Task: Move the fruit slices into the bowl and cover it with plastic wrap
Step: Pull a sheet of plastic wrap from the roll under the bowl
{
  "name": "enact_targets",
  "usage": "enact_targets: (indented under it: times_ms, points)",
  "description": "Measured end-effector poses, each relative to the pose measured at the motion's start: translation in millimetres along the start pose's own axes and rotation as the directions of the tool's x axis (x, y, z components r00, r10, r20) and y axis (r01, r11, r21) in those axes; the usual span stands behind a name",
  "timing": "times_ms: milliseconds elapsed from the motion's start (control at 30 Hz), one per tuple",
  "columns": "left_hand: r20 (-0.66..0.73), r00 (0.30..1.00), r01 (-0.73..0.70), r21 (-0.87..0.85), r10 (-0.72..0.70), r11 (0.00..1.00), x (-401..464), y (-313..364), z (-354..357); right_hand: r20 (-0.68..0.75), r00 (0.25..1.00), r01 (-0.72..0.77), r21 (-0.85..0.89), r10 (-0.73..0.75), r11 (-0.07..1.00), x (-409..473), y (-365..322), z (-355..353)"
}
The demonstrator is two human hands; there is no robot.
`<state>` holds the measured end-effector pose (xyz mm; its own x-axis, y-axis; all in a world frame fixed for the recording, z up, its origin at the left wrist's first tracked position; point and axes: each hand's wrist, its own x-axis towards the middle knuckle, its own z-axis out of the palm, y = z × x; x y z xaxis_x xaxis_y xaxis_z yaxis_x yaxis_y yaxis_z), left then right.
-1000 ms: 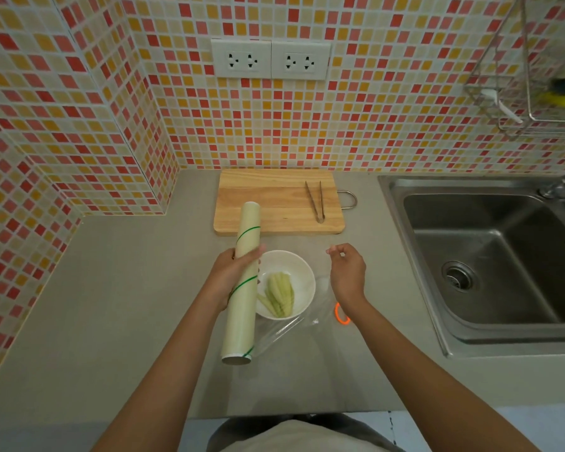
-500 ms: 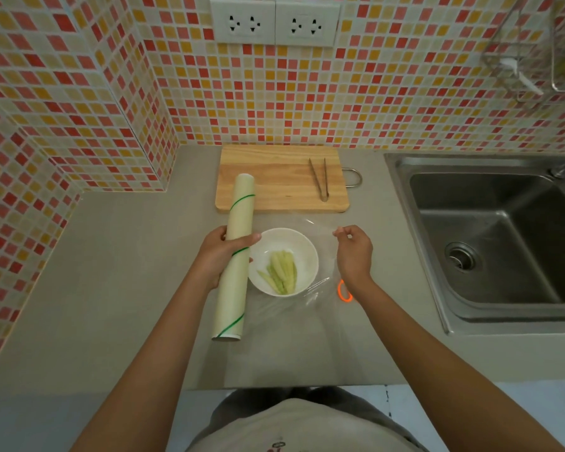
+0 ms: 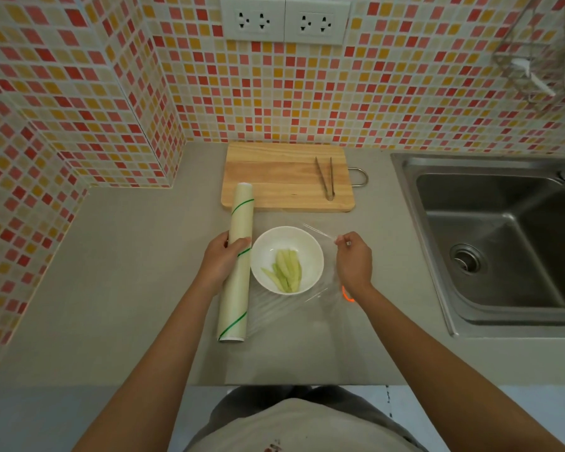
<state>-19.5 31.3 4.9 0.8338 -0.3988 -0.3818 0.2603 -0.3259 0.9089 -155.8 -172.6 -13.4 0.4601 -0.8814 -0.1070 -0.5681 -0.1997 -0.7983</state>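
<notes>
Head view: left hand (image 3: 221,261) wrapped around plastic wrap roll (image 3: 236,263), just left of white bowl (image 3: 310,247) mid-counter. Fruit slices (image 3: 286,270) inside. Right hand (image 3: 354,261) pinching pulled film (image 3: 320,233) beyond bowl's right rim. Tongs (image 3: 325,177) on cutting board (image 3: 274,177) near counter's back edge.

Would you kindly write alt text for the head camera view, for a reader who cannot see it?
Over a grey counter, a person's left hand grips a roll of plastic wrap while the right hand pinches the clear film pulled across a white bowl of green fruit slices. Behind lie a wooden cutting board with metal tongs; a steel sink sits right.
</notes>
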Motion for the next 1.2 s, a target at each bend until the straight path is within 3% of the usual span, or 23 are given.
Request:
enact_targets:
  times_ms: [333, 433, 500, 667, 833, 900, 1000, 1100, 1200]
  points:
    - [0.0, 0.999, 0.047, -0.027, -0.047, 0.999, 2.8, -6.8, 2.5, 0.139, 0.99, -0.01, -0.106, 0.025, 0.994, -2.9, 7.4, 14.5]
    - [-0.006, 0.998, 0.058, -0.038, -0.058, 0.998, 2.9, -7.1, 2.9, 0.233, 0.969, -0.075, -0.017, 0.077, 0.997, -1.4, 5.5, 18.0]
    - [-0.006, 0.998, 0.06, -0.042, -0.061, 0.997, 2.8, -7.1, 3.0, 0.282, 0.942, -0.216, 0.088, 0.184, 0.972, 1.7, 2.6, 17.2]
    - [-0.012, 0.998, 0.059, -0.054, -0.06, 0.997, 2.2, -7.9, 3.4, 0.372, 0.842, -0.509, 0.312, 0.39, 0.802, 16.1, -5.2, 5.4]
    - [-0.016, 0.998, 0.062, -0.065, -0.063, 0.996, 1.7, -7.4, 4.4, 0.298, 0.844, -0.533, 0.388, 0.445, 0.752, 26.6, -10.7, 1.1]
    - [-0.012, 0.998, 0.064, -0.073, -0.066, 0.995, 1.0, -6.9, 5.2, 0.163, 0.905, -0.421, 0.469, 0.392, 0.776, 23.7, -14.2, 0.2]
    - [-0.017, 0.998, 0.059, -0.083, -0.061, 0.995, -0.2, -6.1, 6.1, 0.006, 0.991, -0.111, 0.576, 0.131, 0.81, 11.6, -24.2, -1.3]
    - [-0.028, 0.999, 0.043, -0.06, -0.044, 0.997, -1.2, -5.9, 7.4, 0.172, 0.985, -0.084, 0.589, -0.024, 0.804, -5.9, -27.6, 8.4]
    - [-0.043, 0.998, 0.036, -0.011, -0.037, 0.999, -2.4, -6.8, 9.2, 0.342, 0.94, -0.219, 0.595, 0.004, 0.773, -15.9, -21.6, 20.3]
